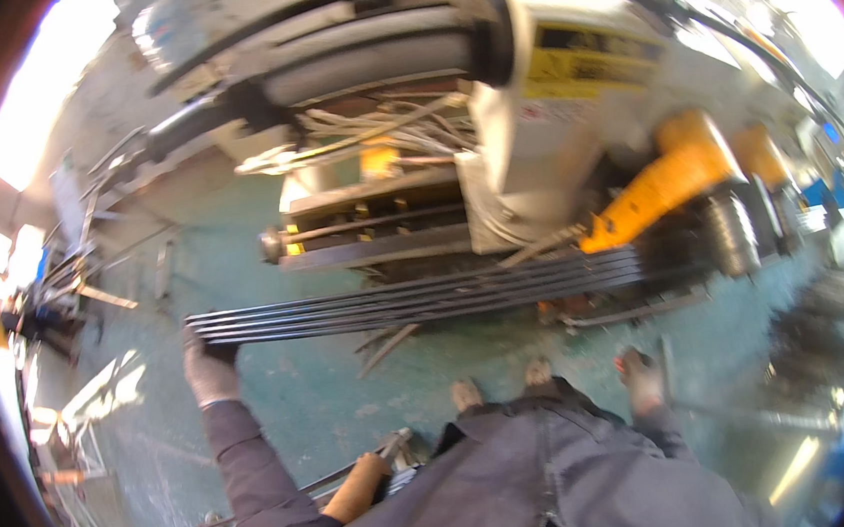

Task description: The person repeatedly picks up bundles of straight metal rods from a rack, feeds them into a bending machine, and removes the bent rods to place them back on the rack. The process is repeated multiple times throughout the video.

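Head view: your left hand (210, 367), gloved, grip closed on end of long metal rods (415, 302) spanning frame centre, feeding into machine (530, 123). Your right hand (643, 380) lower right, gloved; grip unclear.

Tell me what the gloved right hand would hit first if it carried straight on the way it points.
The right hand points up-picture, toward the machine. First in line looks to be the bundle of long dark metal rods and the bars beneath it, though depth is unclear.
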### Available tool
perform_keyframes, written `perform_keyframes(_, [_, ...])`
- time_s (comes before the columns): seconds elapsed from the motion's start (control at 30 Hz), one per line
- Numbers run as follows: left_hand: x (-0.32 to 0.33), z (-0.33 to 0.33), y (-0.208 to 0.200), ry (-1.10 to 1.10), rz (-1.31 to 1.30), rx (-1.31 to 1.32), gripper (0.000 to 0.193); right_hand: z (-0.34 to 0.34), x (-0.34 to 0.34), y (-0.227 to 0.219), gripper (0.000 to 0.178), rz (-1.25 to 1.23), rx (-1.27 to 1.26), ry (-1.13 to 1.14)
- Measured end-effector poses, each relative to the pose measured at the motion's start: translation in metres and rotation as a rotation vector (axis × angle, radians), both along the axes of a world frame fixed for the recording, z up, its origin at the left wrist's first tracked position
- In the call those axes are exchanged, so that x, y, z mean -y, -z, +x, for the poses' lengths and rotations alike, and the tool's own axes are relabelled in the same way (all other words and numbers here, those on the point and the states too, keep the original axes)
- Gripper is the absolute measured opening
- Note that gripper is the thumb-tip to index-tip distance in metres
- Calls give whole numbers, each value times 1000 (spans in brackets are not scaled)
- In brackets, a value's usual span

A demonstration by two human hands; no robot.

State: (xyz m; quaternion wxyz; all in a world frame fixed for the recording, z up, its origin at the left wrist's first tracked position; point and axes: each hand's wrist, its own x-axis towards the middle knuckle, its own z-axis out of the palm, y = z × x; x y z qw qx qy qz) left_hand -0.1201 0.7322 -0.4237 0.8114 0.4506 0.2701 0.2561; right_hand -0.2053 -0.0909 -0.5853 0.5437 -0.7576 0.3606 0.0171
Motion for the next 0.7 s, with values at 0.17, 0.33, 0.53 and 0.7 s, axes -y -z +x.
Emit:
perform_keyframes(0.17, [-15, -3, 1, -4, 79, -129, 66, 9, -5, 11, 52, 52, -161, -96])
perform_keyframes(0.33, [3, 8, 8, -405, -180, 26, 60, 34, 37, 32, 47, 23, -222, -268])
perform_keyframes(0.53, [156, 8, 84, -233, -220, -124, 52, 81, 146, 86, 40, -648, -253, -825])
perform_keyframes(0.7, [362, 33, 160, 498, 930, -449, 14, 86, 264, 134, 41, -860, -263, -1122])
